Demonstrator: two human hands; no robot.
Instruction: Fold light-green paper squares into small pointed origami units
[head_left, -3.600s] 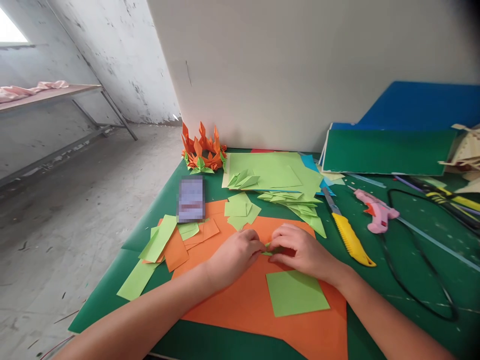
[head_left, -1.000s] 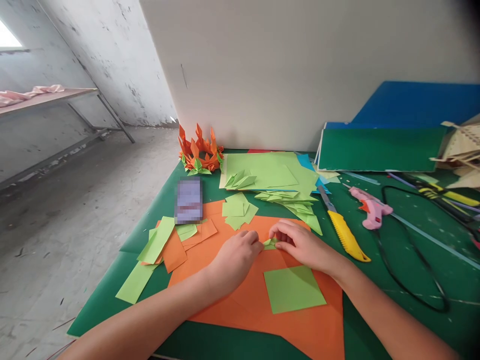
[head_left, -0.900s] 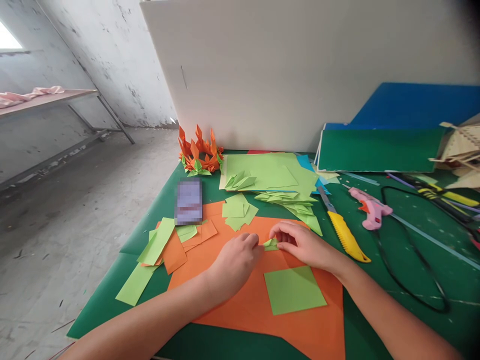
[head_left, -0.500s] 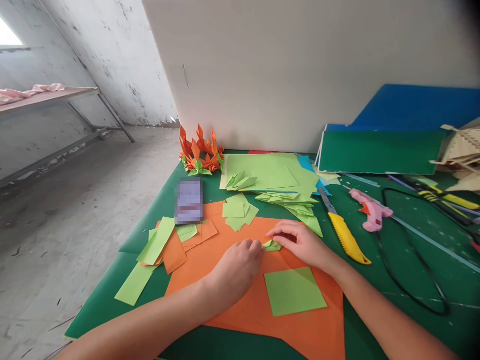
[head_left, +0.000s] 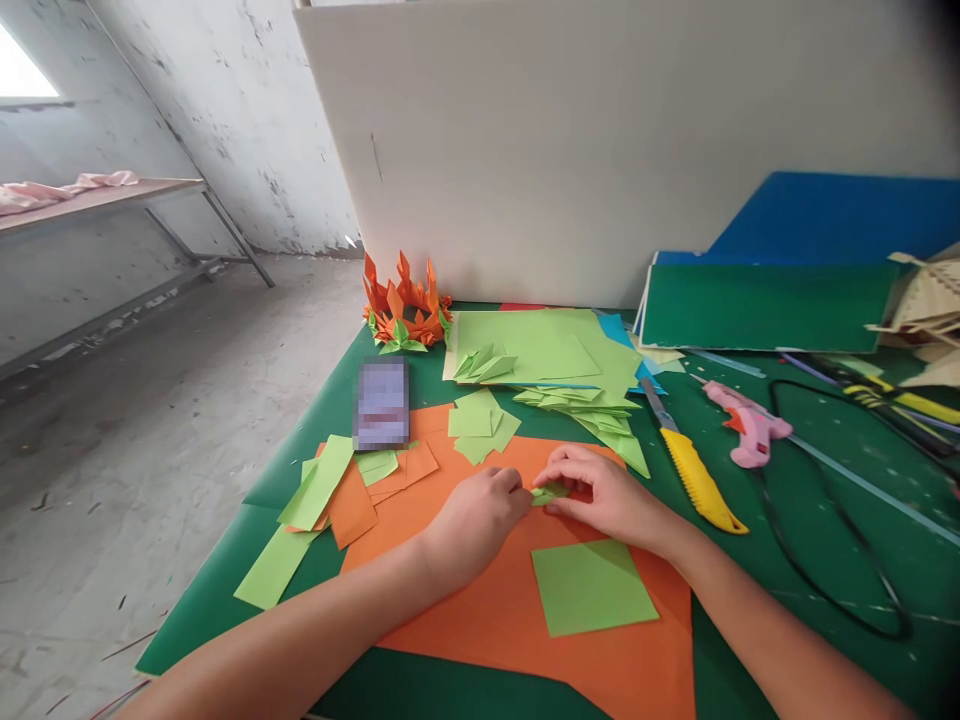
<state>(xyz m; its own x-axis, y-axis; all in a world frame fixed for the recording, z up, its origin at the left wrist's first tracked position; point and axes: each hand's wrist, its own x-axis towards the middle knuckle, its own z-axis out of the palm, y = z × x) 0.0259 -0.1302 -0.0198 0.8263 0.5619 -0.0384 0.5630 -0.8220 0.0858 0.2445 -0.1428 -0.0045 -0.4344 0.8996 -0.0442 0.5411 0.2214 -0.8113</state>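
Observation:
A small folded piece of green paper (head_left: 551, 492) is held between my two hands, over a large orange sheet (head_left: 480, 610). My left hand (head_left: 484, 515) pinches its left end, the fingertips mostly hidden behind the knuckles. From the other side, my right hand (head_left: 589, 490) grips it between thumb and curled fingers. Nearer to me lies a flat green paper square (head_left: 595, 588). Several loose green pieces (head_left: 484, 425) rest beyond my hands, with a pile of folded green pieces (head_left: 581, 405) behind them.
An orange and green origami piece (head_left: 405, 310) stands at the back left, near a phone-like blurred object (head_left: 382, 403). To the right lie a yellow utility knife (head_left: 697, 480) and a pink glue gun (head_left: 750, 425) with its black cord. A pale board (head_left: 562, 150) rises behind the table.
My right thumb and fingers have closed round the folded green paper, which now shows less between my hands. The view has shifted slightly.

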